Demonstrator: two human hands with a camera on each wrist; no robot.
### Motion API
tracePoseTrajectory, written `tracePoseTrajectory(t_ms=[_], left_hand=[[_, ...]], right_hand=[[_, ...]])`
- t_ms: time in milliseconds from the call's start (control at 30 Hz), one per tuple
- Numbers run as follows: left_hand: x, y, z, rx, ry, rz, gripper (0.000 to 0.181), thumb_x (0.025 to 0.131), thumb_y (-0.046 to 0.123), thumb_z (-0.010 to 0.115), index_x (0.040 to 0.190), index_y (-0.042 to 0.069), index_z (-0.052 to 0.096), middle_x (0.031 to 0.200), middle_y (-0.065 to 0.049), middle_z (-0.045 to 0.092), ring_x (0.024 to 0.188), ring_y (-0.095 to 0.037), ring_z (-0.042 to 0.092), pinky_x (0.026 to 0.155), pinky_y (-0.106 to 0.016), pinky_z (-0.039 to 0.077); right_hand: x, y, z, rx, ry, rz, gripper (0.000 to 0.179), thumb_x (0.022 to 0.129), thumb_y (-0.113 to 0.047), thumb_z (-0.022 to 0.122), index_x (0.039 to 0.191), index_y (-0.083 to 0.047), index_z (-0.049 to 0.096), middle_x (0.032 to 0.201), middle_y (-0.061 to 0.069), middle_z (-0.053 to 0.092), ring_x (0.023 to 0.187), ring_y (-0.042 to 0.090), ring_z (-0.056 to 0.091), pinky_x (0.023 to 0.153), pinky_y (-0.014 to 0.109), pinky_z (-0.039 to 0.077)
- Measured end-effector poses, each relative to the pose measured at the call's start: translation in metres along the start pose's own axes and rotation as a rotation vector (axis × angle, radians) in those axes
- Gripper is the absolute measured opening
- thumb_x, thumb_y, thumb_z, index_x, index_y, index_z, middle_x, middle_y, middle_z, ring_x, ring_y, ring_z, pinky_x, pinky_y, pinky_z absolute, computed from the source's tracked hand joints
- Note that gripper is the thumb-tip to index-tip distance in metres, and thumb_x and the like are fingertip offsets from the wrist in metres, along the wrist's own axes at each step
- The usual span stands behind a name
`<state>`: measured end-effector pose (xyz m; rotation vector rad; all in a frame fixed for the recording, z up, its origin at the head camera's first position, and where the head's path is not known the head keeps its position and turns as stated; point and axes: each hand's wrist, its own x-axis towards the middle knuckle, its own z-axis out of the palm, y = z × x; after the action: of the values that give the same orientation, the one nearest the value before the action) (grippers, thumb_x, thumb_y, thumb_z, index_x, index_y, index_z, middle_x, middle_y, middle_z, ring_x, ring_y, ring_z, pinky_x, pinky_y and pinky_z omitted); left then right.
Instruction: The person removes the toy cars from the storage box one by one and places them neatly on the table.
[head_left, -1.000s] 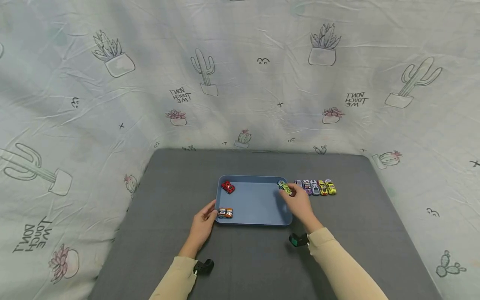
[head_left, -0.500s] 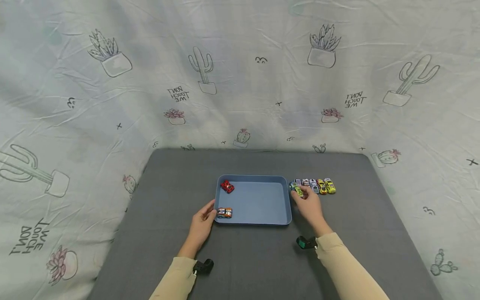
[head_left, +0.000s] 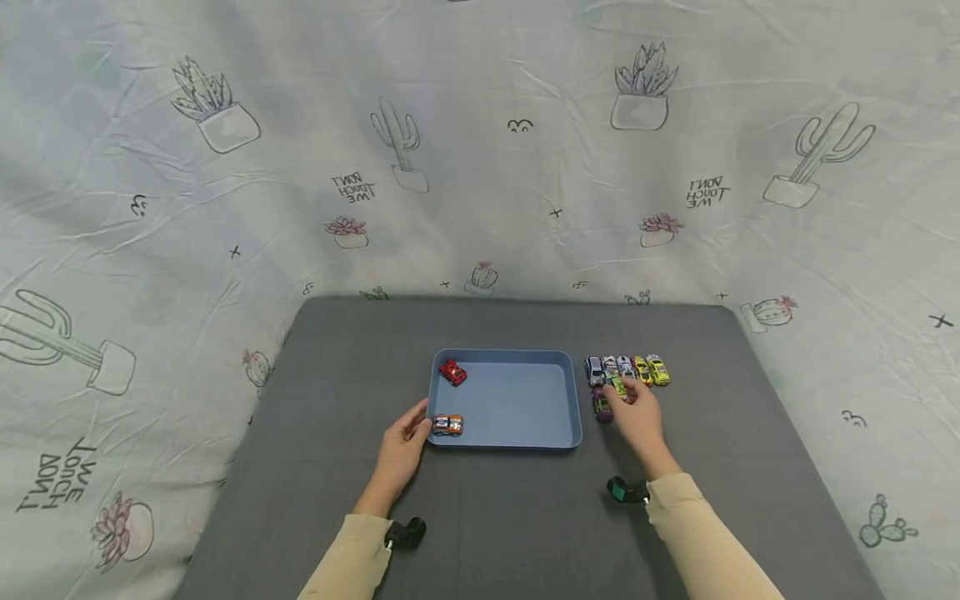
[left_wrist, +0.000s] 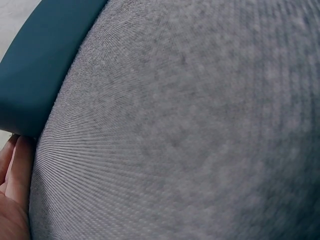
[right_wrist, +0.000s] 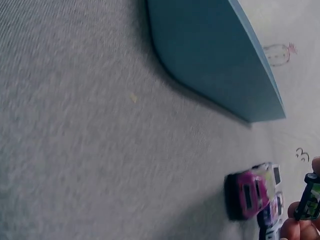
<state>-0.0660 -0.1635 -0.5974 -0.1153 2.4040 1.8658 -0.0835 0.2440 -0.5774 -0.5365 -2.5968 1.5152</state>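
In the head view, several toy cars stand in a row right of the blue tray. My right hand pinches a green toy car between thumb and fingers, over the front of that row. The right wrist view shows the dark side of this car at the right edge. Close by, left of the hand, a purple toy car stands in front of the row. My left hand touches the tray's left end at the front corner. A red toy car and an orange-and-white toy car are inside the tray.
The row holds a dark-and-white car, a yellow car and others between them. A grey cloth covers the table. Behind it hangs a pale curtain printed with cacti.
My right hand has carried the green car right, from over the tray's right end to the row. Its move has uncovered the purple car. My left hand stays at the tray.
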Motion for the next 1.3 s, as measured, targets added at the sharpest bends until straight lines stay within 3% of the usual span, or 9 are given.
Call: tracePoseTrajectory(t_ms=[133, 267, 467, 767, 1100, 1300], left_hand=[[-0.001, 0.002, 0.000, 0.004, -0.001, 0.025, 0.043, 0.099, 0.030, 0.057, 0.142, 0.024, 0.051, 0.143, -0.002, 0.048, 0.131, -0.021, 0.044, 0.105, -0.046, 0.039], [-0.001, 0.003, 0.001, 0.019, 0.011, 0.014, 0.042, 0.099, 0.031, 0.057, 0.140, 0.027, 0.052, 0.141, 0.001, 0.051, 0.128, -0.018, 0.047, 0.104, -0.043, 0.040], [0.000, 0.002, 0.002, 0.018, 0.032, 0.006, 0.041, 0.099, 0.029, 0.058, 0.139, 0.025, 0.054, 0.139, -0.005, 0.053, 0.127, -0.020, 0.049, 0.105, -0.044, 0.039], [0.003, -0.001, 0.004, 0.031, 0.048, 0.022, 0.040, 0.099, 0.027, 0.059, 0.139, 0.023, 0.055, 0.137, -0.007, 0.054, 0.126, -0.022, 0.050, 0.104, -0.045, 0.040], [0.002, 0.001, 0.003, 0.022, 0.016, 0.008, 0.041, 0.099, 0.030, 0.057, 0.140, 0.027, 0.052, 0.141, 0.001, 0.051, 0.128, -0.017, 0.047, 0.105, -0.042, 0.040], [0.002, 0.001, 0.002, -0.007, 0.020, 0.027, 0.041, 0.099, 0.026, 0.058, 0.140, 0.023, 0.053, 0.137, -0.005, 0.054, 0.125, -0.020, 0.050, 0.104, -0.044, 0.040]], right_hand=[[0.000, 0.004, -0.005, -0.015, 0.024, 0.005, 0.057, 0.096, -0.038, 0.060, 0.133, 0.004, 0.051, 0.115, 0.023, 0.057, 0.099, 0.028, 0.052, 0.078, 0.036, 0.045], [0.000, 0.010, -0.008, -0.023, 0.030, 0.023, 0.057, 0.096, -0.038, 0.059, 0.133, 0.005, 0.051, 0.115, 0.024, 0.056, 0.100, 0.030, 0.052, 0.080, 0.039, 0.045], [-0.003, 0.016, -0.010, -0.033, 0.076, 0.051, 0.052, 0.096, -0.034, 0.060, 0.129, 0.005, 0.051, 0.117, 0.025, 0.056, 0.102, 0.033, 0.052, 0.082, 0.044, 0.045], [-0.009, 0.023, -0.011, -0.096, 0.137, 0.063, 0.042, 0.092, -0.028, 0.064, 0.117, 0.006, 0.054, 0.101, 0.021, 0.057, 0.089, 0.030, 0.054, 0.068, 0.036, 0.043], [-0.009, 0.023, -0.011, -0.155, 0.146, 0.042, 0.039, 0.091, -0.024, 0.065, 0.115, 0.006, 0.056, 0.102, 0.022, 0.058, 0.088, 0.033, 0.055, 0.071, 0.042, 0.043], [-0.010, 0.022, -0.011, -0.183, 0.141, 0.012, 0.039, 0.091, -0.024, 0.066, 0.112, 0.007, 0.058, 0.100, 0.023, 0.059, 0.090, 0.036, 0.056, 0.076, 0.047, 0.044]])
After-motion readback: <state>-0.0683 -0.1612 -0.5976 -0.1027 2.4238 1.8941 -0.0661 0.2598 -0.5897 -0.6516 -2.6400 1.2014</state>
